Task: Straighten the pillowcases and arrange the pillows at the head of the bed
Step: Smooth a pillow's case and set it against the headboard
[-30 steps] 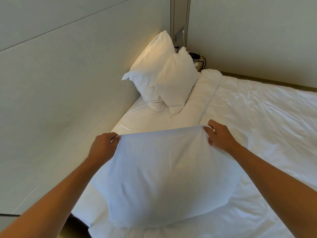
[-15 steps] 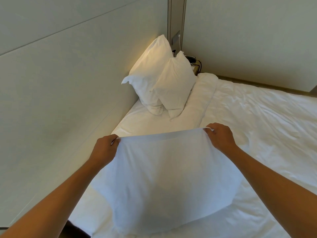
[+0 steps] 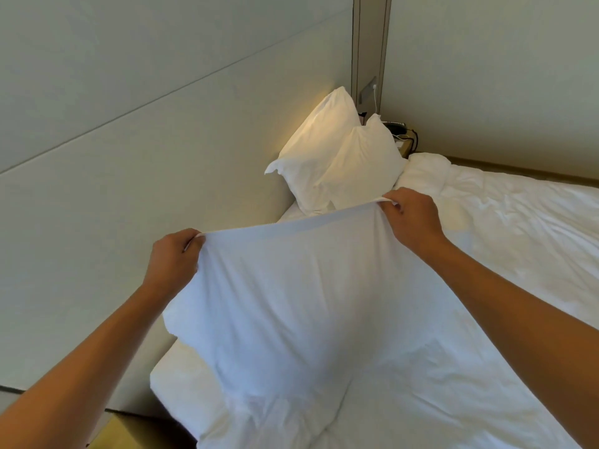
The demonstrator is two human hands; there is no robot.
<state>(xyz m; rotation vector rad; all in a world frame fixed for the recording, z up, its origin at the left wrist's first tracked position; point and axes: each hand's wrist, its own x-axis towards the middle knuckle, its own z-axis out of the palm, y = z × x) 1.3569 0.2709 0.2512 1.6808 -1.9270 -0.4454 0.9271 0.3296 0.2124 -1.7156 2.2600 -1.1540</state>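
Observation:
I hold a white pillow (image 3: 291,319) in its pillowcase up over the bed (image 3: 502,254). My left hand (image 3: 173,257) pinches the case's top left corner, and my right hand (image 3: 410,218) pinches the top right corner, higher up. The open edge is stretched tight between them and the pillow hangs below. Two more white pillows (image 3: 337,157) lean upright against the headboard panel (image 3: 129,176) at the far corner of the bed, the nearer one overlapping the other.
The padded wall panel runs along the bed's left side. A folded white duvet (image 3: 428,170) lies to the right of the far pillows. A bedside shelf (image 3: 405,140) with cables and a dark object sits in the corner. A wooden surface (image 3: 129,432) shows at the bottom left.
Both hands have lifted the pillow higher, the right more than the left, so the top edge now slants. The view has tilted down and the far pillows look lower.

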